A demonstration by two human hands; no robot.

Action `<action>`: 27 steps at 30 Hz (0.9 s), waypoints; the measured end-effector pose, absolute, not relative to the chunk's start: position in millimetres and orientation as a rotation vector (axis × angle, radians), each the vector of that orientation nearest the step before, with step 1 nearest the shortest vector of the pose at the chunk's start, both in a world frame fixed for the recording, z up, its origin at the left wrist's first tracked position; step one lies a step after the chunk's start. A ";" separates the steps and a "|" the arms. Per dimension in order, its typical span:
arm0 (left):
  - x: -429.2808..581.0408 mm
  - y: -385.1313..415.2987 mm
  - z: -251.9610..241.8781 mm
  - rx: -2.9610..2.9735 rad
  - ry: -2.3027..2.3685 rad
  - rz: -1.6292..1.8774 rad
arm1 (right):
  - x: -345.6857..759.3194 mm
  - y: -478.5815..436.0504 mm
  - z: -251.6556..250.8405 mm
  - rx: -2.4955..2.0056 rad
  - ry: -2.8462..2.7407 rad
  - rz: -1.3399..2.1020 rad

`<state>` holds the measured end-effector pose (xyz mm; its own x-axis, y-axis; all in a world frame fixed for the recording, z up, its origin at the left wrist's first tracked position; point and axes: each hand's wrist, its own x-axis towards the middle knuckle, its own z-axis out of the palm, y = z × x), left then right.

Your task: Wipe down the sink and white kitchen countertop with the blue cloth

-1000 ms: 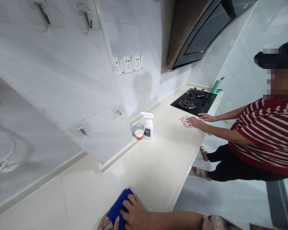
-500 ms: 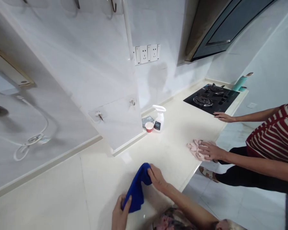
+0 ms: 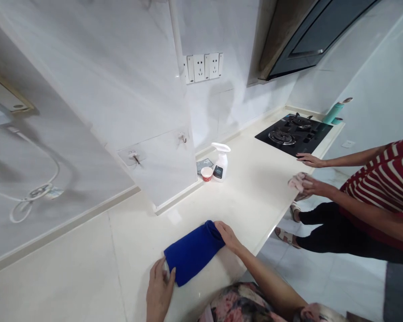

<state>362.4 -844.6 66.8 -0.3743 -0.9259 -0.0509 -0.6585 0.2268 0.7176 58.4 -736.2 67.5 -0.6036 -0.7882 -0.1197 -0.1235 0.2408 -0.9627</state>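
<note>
A folded blue cloth (image 3: 193,252) is stretched out low over the pale countertop (image 3: 130,241), flat or nearly so. At its left end my left hand (image 3: 159,286) pinches the edge between thumb and fingers. The opposite end, curled over in a loop, is in the grip of my right hand (image 3: 229,237); some of those fingertips are hidden by the cloth. Beyond the cloth, against the wall corner, stand a white spray bottle (image 3: 220,163) and a small red-and-white cup (image 3: 207,174), with a grey packet (image 3: 204,165) behind the cup.
To the right a person in a striped top (image 3: 386,174) holds a pink cloth (image 3: 298,181) at the counter's edge, other hand by the black gas hob (image 3: 293,134). A range hood (image 3: 309,44) hangs above. A wall corner with hooks (image 3: 134,156) juts out at left.
The blue cloth has gone from hanging bent between my hands to lying spread out flatter, my hands farther apart. The other person's pink cloth has moved away toward the counter's edge.
</note>
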 end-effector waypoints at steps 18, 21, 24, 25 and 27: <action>368.4 -820.3 28.6 1.299 -2.173 -0.686 | 43.9 -741.1 53.3 -1.090 2.235 -1.260; 377.7 -824.7 29.5 1.322 -2.157 -0.808 | 19.8 -738.4 63.7 -1.059 2.341 -1.240; 387.8 -834.4 35.7 1.361 -2.121 -0.832 | -2.5 -736.5 79.7 -1.025 2.446 -1.181; 391.3 -840.0 38.5 1.370 -2.116 -0.810 | -5.3 -736.6 85.4 -1.028 2.469 -1.158; 398.2 -855.8 44.1 1.381 -2.123 -0.735 | 0.6 -737.8 95.6 -1.066 2.484 -1.122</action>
